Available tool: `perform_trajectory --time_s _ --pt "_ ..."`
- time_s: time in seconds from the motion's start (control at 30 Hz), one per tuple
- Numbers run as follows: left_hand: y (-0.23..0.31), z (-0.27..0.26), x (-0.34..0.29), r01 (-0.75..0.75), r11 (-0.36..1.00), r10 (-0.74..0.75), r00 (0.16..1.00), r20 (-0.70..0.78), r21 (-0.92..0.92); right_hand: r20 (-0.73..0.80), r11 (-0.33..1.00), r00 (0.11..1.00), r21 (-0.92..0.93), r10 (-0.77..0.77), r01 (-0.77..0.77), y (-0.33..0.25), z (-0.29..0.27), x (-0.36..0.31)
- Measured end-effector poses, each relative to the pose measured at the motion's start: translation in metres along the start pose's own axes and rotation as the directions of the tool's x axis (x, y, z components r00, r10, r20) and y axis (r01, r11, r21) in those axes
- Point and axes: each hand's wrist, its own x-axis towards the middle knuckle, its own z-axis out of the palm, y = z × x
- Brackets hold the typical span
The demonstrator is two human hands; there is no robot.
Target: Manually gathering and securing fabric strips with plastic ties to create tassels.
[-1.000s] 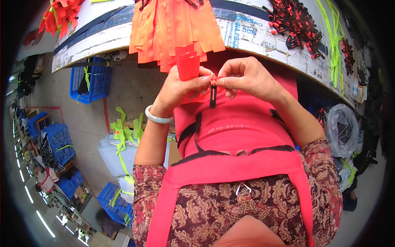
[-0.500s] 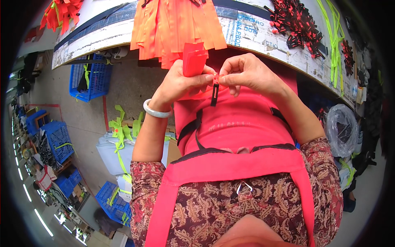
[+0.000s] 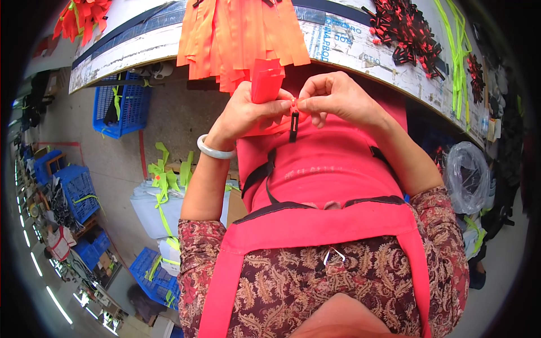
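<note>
A folded red-orange zipper tape [image 3: 266, 81] stands up from my left hand [image 3: 248, 110], whose fingers are closed around it. At the left thumb tip sits a small red zipper slider [image 3: 293, 103] with a black pull [image 3: 293, 127] hanging from it. My right hand [image 3: 338, 98] pinches at the slider's right side, thumb and index finger together. The fingertips of both hands nearly meet there and partly hide the slider and the tape end. Both hands are held in front of my red apron [image 3: 327, 146], just below the table edge.
A thick bundle of orange zipper tapes [image 3: 242, 39] hangs over the edge of the white table [image 3: 129, 62]. To its right lie a pile of red-and-black sliders [image 3: 406, 39] and yellow-green strips [image 3: 459, 62]. Blue crates [image 3: 132, 107] and a clear plastic bag [image 3: 468, 174] are lower down.
The right fingertips have shifted slightly left, closer against the slider. The black pull now hangs a little higher and straighter. The left hand keeps its hold on the tape.
</note>
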Motion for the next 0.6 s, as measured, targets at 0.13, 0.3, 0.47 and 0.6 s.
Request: perform_trajectory --time_s 0.13,0.3,0.47,0.6 --pt "-0.011 0.001 0.003 -0.028 0.999 0.026 0.997 -0.078 -0.025 -0.138 0.986 0.982 0.087 -0.127 0.140 0.010 0.005 0.001" --pt "-0.016 0.015 -0.005 -0.188 0.982 0.183 0.968 -0.172 -0.016 -0.246 0.950 0.917 -0.057 -0.313 0.308 0.015 0.016 -0.002" --pt "-0.016 0.022 -0.008 -0.320 0.941 0.335 0.929 -0.158 0.113 -0.176 0.633 0.662 -0.542 -0.729 0.553 0.017 0.028 -0.003" --pt "-0.008 0.027 -0.010 -0.356 0.916 0.385 0.910 -0.155 0.187 -0.168 0.563 0.610 -0.624 -0.775 0.543 0.010 0.036 -0.008"
